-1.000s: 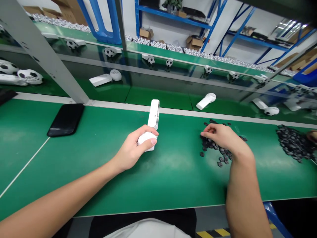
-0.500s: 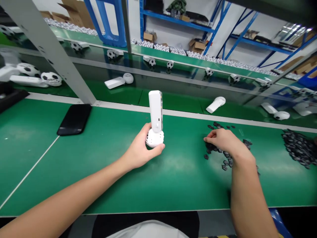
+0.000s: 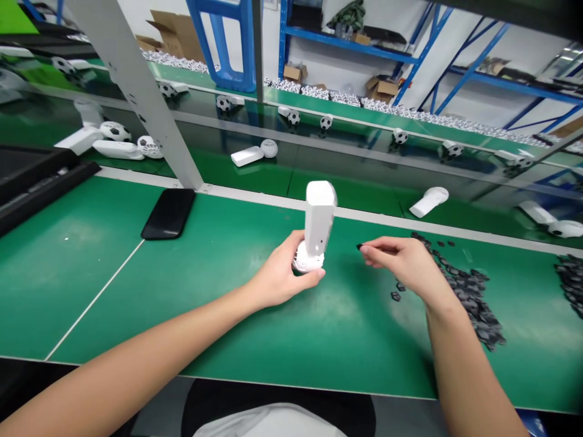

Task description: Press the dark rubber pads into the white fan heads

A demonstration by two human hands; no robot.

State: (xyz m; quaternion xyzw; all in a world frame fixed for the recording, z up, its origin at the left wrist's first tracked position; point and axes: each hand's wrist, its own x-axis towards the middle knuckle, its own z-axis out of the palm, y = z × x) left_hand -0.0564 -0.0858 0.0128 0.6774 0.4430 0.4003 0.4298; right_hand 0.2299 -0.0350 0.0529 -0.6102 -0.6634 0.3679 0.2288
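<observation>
My left hand (image 3: pixel 285 273) is closed around the round, slatted head of a white plastic device (image 3: pixel 319 218) that looks like a handheld fan. Its long handle points up, and part of the head is hidden by my fingers. To the right, my right hand (image 3: pixel 401 261) pinches a small black plastic piece (image 3: pixel 359 246) between thumb and fingertips, a short gap away from the device. Beneath and beyond that wrist lies a loose spread of similar black pieces (image 3: pixel 473 297), some of them five-sided.
A black phone (image 3: pixel 168 213) lies on the green bench (image 3: pixel 228 261) at left, near a metal post (image 3: pixel 150 103). Behind the bench edge, white devices (image 3: pixel 248 155) rest on a green belt, several with football-patterned heads. Another black heap (image 3: pixel 571 282) sits at far right.
My right hand has come up from the black pieces and moved left toward the device with one piece pinched. The device has turned slightly in my left hand. The camera view has shifted left.
</observation>
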